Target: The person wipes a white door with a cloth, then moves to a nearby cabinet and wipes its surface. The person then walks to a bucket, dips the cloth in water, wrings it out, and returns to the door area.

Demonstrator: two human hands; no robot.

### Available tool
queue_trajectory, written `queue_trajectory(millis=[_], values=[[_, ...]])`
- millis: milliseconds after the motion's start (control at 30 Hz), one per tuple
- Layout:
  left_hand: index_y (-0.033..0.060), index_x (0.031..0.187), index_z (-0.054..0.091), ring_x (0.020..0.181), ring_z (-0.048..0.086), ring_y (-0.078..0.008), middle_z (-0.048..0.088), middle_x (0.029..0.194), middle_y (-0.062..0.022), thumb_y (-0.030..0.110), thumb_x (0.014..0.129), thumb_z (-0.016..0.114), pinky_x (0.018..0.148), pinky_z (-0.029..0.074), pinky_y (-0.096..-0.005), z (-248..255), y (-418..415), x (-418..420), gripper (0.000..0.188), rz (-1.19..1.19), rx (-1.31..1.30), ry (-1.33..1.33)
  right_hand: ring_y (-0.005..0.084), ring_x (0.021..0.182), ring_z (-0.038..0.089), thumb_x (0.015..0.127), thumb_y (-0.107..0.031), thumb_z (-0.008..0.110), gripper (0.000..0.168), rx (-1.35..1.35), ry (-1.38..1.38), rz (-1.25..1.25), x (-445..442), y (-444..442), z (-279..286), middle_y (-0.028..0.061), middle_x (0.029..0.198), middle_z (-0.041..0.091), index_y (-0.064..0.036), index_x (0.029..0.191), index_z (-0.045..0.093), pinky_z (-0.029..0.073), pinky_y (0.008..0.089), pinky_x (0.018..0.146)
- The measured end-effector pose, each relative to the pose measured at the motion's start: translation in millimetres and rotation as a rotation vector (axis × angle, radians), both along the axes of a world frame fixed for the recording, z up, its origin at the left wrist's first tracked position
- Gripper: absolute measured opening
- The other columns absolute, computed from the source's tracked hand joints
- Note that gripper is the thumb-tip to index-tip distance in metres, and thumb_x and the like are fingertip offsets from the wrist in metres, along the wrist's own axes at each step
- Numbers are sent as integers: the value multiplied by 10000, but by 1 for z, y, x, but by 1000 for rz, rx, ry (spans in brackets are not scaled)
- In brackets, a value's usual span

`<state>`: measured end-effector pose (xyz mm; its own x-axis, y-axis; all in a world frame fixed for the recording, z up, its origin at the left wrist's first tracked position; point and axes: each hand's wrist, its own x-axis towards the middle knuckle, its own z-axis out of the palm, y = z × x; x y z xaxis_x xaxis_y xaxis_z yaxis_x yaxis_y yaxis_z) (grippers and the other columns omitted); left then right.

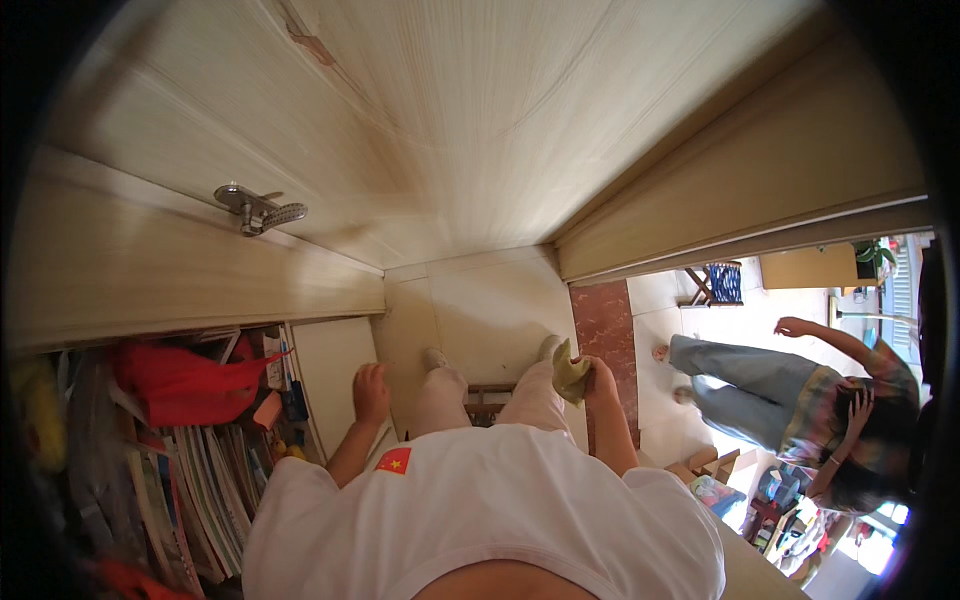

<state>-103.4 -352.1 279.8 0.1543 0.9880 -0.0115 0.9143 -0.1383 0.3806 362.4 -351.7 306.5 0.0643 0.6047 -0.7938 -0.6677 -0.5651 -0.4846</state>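
My right hand (600,380) is closed around a crumpled yellow-green cloth (572,373), which hangs beside my right knee. Nothing shows in my left hand (371,392), held near the pale side panel of a cabinet (337,364) with its fingers partly apart. In front of me stands a light wood-grain door (450,135), marked by a brown damaged patch near the top. A metal lever handle (259,210) is fixed at the door's left side.
Left of me, a shelf holds a row of books (199,487) and a red bag (202,379). A person (787,397) in wide grey trousers stands beyond the reddish stone threshold (607,337). Past them are a folding stool (716,285) and cardboard boxes (712,461).
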Motion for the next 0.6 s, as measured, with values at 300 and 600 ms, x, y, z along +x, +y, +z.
queue_trajectory(millis=[300,600], values=[[4,1018,538,1049,453,-333,526,1025,-161,-28,698,511,924,359,-431,17,-131,-8,322,371,-120,135,223,848,579,825,-211,457,262,96,72,297,9,7,20,112,879,611,4,890,591,449,328,812],[7,1016,534,1034,455,-347,519,1060,-178,31,726,496,915,359,-434,9,-277,142,294,812,-57,16,221,943,536,826,-175,433,273,191,212,684,-10,29,48,117,997,583,6,997,544,415,335,863]])
